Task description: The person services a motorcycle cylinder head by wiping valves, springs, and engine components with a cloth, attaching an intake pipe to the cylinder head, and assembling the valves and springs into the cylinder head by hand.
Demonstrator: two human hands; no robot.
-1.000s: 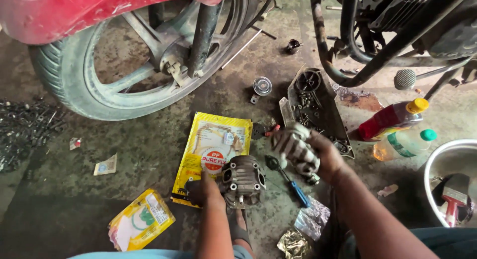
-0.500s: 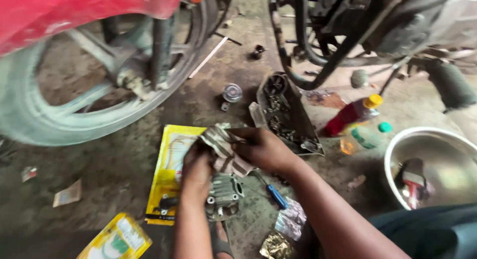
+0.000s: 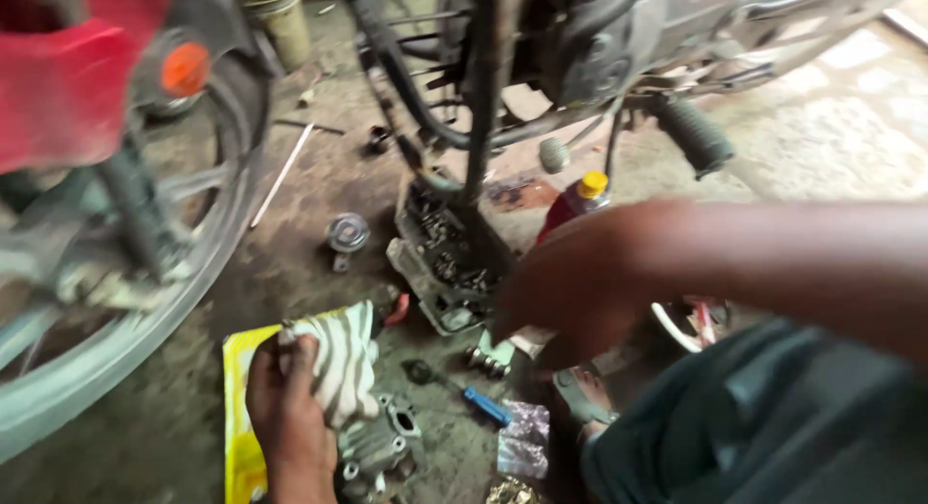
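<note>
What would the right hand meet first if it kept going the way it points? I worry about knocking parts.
Probably the tray of engine parts: the right hand points left towards it, though depth is unclear.

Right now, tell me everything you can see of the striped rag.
The rag is cloth with grey and off-white stripes, bunched and crumpled. The left hand grips it from the left, fingers closed on its edge. It sits over a yellow packet on the floor, just above a grey metal cylinder, which it seems to touch.

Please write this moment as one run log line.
left hand: holds striped rag | right hand: near parts tray, grip hidden | cylinder: on floor
</note>
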